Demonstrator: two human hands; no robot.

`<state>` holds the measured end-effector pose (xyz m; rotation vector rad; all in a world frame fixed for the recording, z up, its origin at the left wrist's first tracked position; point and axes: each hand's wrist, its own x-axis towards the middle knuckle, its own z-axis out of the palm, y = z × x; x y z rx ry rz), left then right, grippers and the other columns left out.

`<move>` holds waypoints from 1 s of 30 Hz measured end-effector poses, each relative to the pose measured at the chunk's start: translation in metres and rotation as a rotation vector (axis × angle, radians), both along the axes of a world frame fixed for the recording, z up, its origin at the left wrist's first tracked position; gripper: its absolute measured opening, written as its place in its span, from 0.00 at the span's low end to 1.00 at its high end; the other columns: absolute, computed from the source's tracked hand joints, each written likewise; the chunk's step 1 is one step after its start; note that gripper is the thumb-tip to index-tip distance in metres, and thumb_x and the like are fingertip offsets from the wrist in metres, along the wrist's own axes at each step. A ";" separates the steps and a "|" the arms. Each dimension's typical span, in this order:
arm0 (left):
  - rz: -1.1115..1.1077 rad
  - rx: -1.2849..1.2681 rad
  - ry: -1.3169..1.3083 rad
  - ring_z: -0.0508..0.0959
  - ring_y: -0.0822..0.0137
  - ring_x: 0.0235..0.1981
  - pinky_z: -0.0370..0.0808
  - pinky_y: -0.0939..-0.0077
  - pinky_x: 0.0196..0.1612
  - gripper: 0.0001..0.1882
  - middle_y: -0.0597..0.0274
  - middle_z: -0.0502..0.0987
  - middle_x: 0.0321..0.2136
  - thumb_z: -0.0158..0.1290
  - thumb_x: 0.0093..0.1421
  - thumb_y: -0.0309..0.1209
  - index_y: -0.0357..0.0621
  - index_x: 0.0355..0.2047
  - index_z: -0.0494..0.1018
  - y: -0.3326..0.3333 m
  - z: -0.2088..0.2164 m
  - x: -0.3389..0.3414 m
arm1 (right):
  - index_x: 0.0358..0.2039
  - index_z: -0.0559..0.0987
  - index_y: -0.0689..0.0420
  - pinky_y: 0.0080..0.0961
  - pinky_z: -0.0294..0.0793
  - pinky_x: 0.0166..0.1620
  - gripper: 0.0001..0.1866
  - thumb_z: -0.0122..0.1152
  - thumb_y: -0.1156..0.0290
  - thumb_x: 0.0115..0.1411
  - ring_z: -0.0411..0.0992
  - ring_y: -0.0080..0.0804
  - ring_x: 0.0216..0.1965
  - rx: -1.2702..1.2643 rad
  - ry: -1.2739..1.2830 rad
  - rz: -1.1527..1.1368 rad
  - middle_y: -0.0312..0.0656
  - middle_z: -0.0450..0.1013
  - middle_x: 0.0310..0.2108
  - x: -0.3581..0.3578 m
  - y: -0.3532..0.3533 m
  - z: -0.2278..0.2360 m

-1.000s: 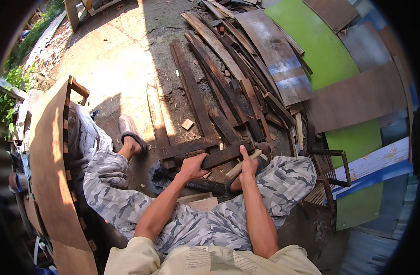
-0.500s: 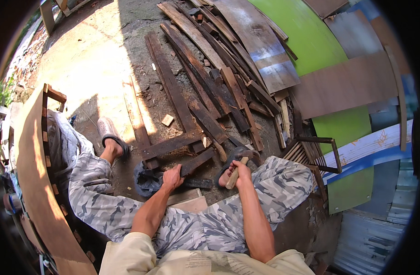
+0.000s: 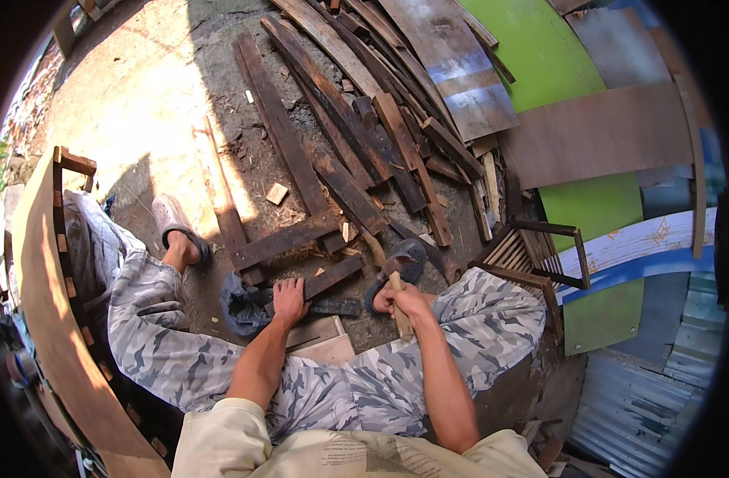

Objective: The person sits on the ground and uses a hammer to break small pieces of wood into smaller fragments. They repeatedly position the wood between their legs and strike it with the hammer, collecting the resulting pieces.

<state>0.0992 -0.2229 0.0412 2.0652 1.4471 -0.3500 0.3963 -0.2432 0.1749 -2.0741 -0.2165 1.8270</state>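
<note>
My left hand (image 3: 291,301) holds the near end of a short dark wood piece (image 3: 334,276), which slants away to the right just above the ground. My right hand (image 3: 404,300) is closed round a pale wooden handle (image 3: 402,324); the tool's head cannot be made out against my dark clog (image 3: 406,256). Beside my left hand lies a crumpled black plastic bag (image 3: 241,309), with a flat black bar (image 3: 337,306) nearby. Pale boards (image 3: 326,344) sit between my legs. Just beyond the held piece, a dark plank (image 3: 285,241) lies crosswise.
Long dark planks (image 3: 278,131) and a heap of old timber (image 3: 380,80) spread ahead. A slatted wooden frame (image 3: 531,253) stands by my right knee. Green sheets (image 3: 551,60) and corrugated metal (image 3: 643,414) lie right. A curved plywood panel (image 3: 54,319) stands left.
My right hand has moved slightly left, and its handle now points more upright in the picture. My left hand has shifted a little left and its fingers lie farther over the wood. The view has shifted slightly.
</note>
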 end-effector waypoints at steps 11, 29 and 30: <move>0.121 -0.310 0.026 0.72 0.49 0.57 0.70 0.55 0.58 0.48 0.49 0.75 0.53 0.68 0.43 0.59 0.43 0.58 0.68 0.019 0.006 -0.021 | 0.45 0.71 0.61 0.27 0.78 0.27 0.20 0.55 0.54 0.70 0.74 0.26 0.23 -0.211 0.370 0.681 0.39 0.74 0.30 -0.017 0.043 -0.049; 0.010 -0.140 -0.025 0.74 0.51 0.54 0.70 0.59 0.57 0.37 0.54 0.76 0.47 0.66 0.45 0.32 0.46 0.57 0.67 0.012 -0.007 -0.009 | 0.48 0.75 0.66 0.45 0.74 0.46 0.25 0.69 0.62 0.56 0.77 0.55 0.40 0.139 -0.533 1.151 0.61 0.78 0.38 0.070 0.077 0.146; -0.018 -0.080 -0.055 0.74 0.52 0.53 0.70 0.59 0.57 0.36 0.54 0.76 0.47 0.65 0.44 0.29 0.46 0.56 0.68 0.015 -0.006 -0.008 | 0.47 0.75 0.67 0.47 0.73 0.51 0.25 0.68 0.62 0.56 0.76 0.59 0.46 0.125 -0.544 1.070 0.63 0.78 0.41 0.077 0.075 0.148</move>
